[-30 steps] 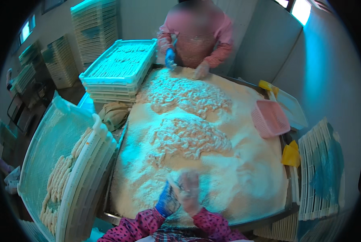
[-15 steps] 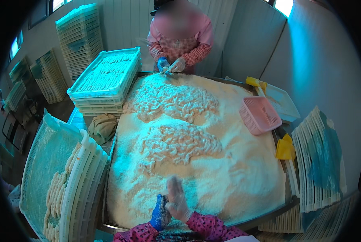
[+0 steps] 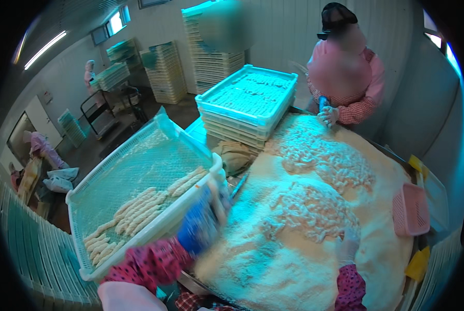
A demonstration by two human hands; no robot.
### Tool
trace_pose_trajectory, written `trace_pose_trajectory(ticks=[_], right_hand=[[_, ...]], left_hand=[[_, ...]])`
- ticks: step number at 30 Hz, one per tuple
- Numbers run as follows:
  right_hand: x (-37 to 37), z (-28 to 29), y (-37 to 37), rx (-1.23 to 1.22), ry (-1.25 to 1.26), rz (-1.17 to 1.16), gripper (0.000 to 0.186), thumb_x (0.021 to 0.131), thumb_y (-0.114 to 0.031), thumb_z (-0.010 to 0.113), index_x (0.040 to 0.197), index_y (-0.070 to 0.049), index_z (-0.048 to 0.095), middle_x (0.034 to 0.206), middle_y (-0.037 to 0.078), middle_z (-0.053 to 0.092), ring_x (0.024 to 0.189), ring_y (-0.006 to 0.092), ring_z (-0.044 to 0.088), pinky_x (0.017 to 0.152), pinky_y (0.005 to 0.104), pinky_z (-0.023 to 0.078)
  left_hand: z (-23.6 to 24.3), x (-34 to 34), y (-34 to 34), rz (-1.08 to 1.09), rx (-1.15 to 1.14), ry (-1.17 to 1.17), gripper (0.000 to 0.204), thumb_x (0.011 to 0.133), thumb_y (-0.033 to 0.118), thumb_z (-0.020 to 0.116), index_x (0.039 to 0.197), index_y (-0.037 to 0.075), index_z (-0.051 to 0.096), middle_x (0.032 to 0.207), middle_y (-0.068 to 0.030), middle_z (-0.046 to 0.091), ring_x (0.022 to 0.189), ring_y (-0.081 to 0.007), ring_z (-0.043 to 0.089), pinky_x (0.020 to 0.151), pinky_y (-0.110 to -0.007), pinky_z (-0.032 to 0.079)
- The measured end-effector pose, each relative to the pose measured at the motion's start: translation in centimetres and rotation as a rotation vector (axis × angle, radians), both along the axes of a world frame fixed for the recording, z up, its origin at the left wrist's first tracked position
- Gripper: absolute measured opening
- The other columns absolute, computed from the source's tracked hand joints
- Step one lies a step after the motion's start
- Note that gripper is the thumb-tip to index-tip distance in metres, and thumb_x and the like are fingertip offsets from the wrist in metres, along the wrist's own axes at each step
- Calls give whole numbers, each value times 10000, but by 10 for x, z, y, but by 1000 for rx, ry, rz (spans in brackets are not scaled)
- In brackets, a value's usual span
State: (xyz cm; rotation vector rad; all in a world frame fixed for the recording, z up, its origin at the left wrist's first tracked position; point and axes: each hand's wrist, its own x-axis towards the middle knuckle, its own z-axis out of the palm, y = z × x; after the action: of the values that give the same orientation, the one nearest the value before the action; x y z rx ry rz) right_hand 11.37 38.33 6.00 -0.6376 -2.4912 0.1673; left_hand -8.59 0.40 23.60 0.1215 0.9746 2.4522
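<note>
My left hand (image 3: 201, 220), in a blue glove and blurred by motion, grips a pale coated strip (image 3: 220, 199) beside the rim of a white mesh tray (image 3: 118, 173). Rows of coated strips (image 3: 141, 210) lie in that tray. My right hand (image 3: 348, 243), in a clear glove, reaches to the lower edge of the nearer pile of coated pieces (image 3: 307, 207) on the powder bed (image 3: 247, 274); its fingertips are too indistinct to read. A second pile (image 3: 325, 158) lies farther back.
A co-worker (image 3: 346, 83) works at the far end. Stacked filled trays (image 3: 245, 103), a brown cloth (image 3: 234, 155), a pink basket (image 3: 411, 207) and a yellow tool (image 3: 417, 264) border the bed. Other people (image 3: 45, 145), a cart (image 3: 99, 116) and tray stacks (image 3: 164, 72) are at left.
The view has turned left. My hands, together earlier over the powder, have separated: the left has moved to the mesh tray with a strip, the right up and rightward to the nearer pile.
</note>
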Motion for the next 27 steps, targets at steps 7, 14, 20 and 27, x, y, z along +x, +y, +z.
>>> trace_pose_trajectory(ticks=[7, 14, 20, 27], right_hand=[[-18, 14, -22, 5, 69, 71, 197, 644, 5, 657, 786, -52, 535, 1009, 198, 577, 1166, 378, 461, 986, 470, 355], [2, 41, -23, -375, 343, 52, 147, 703, -42, 672, 812, -72, 579, 734, 91, 594, 728, 185, 590, 669, 314, 468], [70, 42, -118, -277, -82, 352, 148, 730, -54, 635, 876, -66, 614, 923, 108, 615, 882, 301, 574, 781, 401, 462], [78, 25, -166, -566, 48, 24, 310, 787, -140, 588, 1080, -48, 547, 1032, 137, 602, 966, 317, 565, 826, 434, 446]], left_hand=[[-34, -174, -167, -55, -1229, 372, 493, 935, 465, 425, 1118, 48, 614, 1068, -88, 626, 963, -185, 580, 915, -332, 419], [-53, -190, -162, -151, -898, 685, 458, 963, 307, 412, 1320, 21, 441, 1326, -122, 471, 1193, -222, 457, 1027, -355, 336], [-18, -53, -62, -275, -691, 691, 474, 927, 169, 502, 1359, 19, 376, 1360, -133, 433, 1231, -231, 433, 1049, -354, 312], [-205, 57, 58, -599, -885, 644, 471, 884, 205, 596, 1290, 6, 463, 1238, -134, 533, 1147, -252, 506, 980, -354, 387]])
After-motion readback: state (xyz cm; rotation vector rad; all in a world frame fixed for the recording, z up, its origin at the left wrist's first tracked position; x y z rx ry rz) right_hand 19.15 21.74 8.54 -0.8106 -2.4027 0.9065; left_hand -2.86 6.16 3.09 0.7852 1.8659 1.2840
